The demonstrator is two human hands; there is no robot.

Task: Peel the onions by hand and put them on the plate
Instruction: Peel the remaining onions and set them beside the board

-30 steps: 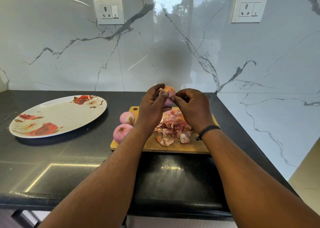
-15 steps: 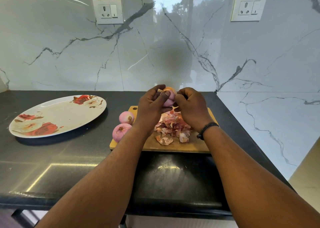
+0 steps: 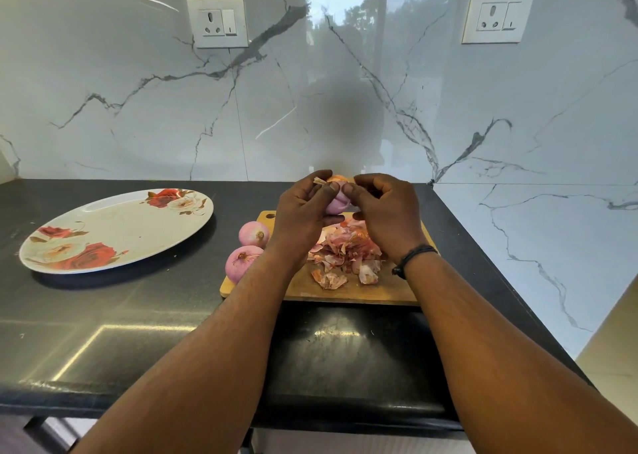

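A black stone counter (image 3: 103, 315) runs under a glossy white marble wall. Above a wooden cutting board (image 3: 345, 291), the left hand (image 3: 303, 212) curls around a partly peeled onion (image 3: 336, 203), thumb pressed on its side, while the right hand (image 3: 386, 208) pinches at the onion's skin with thumb and fingertips. A dry papery tip still clings to the top of the onion, so a hard tug could probably tear the skin short or let the slick bulb slip and drop.

Directly beneath the hands lies a heap of peels (image 3: 345, 250). Just left of the left wrist sit two peeled onions (image 3: 253, 234) at the board's edge, where a passing forearm might roll them off. Well to the left rests a flowered plate (image 3: 114, 229), holding no onions; nothing blocks the way there.
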